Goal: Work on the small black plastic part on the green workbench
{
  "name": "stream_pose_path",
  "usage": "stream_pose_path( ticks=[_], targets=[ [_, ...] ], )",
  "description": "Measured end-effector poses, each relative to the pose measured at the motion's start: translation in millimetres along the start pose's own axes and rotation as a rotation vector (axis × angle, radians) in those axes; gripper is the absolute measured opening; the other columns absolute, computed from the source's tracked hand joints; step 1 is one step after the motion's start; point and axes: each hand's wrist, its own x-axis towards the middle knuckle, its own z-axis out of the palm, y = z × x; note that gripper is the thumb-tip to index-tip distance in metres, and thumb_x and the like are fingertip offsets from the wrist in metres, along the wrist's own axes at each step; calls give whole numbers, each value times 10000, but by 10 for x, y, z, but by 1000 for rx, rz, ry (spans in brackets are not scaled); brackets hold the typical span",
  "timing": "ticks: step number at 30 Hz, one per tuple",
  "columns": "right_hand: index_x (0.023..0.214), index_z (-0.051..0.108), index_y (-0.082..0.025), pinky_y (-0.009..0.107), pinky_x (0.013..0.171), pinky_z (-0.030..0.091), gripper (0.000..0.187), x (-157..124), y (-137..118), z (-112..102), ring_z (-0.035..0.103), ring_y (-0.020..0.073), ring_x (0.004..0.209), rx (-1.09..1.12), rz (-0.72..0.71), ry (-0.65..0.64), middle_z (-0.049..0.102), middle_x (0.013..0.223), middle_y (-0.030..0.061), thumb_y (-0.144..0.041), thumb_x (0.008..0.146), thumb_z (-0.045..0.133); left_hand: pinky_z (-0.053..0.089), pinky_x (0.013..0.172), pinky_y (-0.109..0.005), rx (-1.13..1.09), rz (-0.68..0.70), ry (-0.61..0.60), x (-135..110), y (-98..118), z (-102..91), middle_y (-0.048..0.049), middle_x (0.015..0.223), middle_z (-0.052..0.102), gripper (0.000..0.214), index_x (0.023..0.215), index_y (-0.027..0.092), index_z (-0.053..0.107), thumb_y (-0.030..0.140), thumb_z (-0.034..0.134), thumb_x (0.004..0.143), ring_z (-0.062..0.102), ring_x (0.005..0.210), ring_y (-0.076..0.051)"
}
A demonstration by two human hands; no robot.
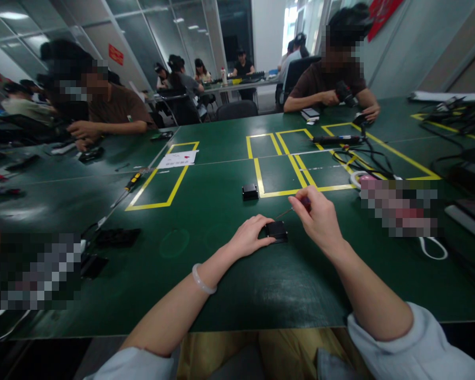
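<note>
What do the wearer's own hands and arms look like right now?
The left hand and right hand are both ungloved. A pale, smooth, round bangle circles the left wrist; the right wrist shows nothing worn. Light grey-blue sleeves end near the elbows.

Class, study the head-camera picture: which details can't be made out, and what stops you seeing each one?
All in the head view:
- Most of the thin tool's handle: covered by the right hand.
- Left edge of the black part: behind the left hand.
- Whether the tool's tip touches that part: too small.
- Writing on the white paper: too small and blurred.
- Phone-like object at right: pixelated.
</note>
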Motion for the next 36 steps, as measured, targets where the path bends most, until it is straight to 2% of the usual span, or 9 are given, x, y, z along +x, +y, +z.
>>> stream_pose_path(
  ticks=[7,16,20,25,32,36],
  targets=[
    [812,463,-221,251,597,340,203,32,-78,-7,473,117,613,59,23,-50,519,692,-20,-401,906,470,443,910,-370,-51,-25,18,23,10,32,-68,1139,584,452,1185,207,512,402,665,807,558,1045,-238],
    [826,481,-211,269,607,318,207,61,-210,142,492,150,640,-210,-105,-203,571,715,8,-368,936,403,458,888,-386,-66,-55,28,38,-4,75,-83,1115,599,473,1144,180,522,410,699,770,575,1019,-253],
    [834,490,-210,269,622,321,206,67,-248,193,508,154,665,-228,-121,-230,600,748,12,-368,936,407,446,910,-394,-69,-47,33,40,5,74,-89,1148,593,503,1173,176,510,415,697,771,566,1038,-259],
    [810,484,-212,265,615,325,228,70,-208,110,493,142,641,-156,-104,-162,572,713,9,-379,937,396,459,876,-381,-31,-60,32,30,36,63,-79,1110,596,491,1140,176,516,440,696,766,568,1013,-251],
    [790,481,-222,259,594,345,222,50,-39,-34,486,128,607,-24,9,-48,539,681,-8,-411,904,450,461,864,-379,25,-67,40,7,97,42,-57,1088,580,460,1143,217,500,456,669,788,563,996,-240],
    [785,482,-223,257,590,350,226,48,40,-61,491,122,597,-4,33,13,537,675,-15,-417,898,461,464,886,-391,14,-62,24,-13,115,-24,-74,1146,538,546,1208,220,469,470,682,771,545,1046,-249]
  ],
)
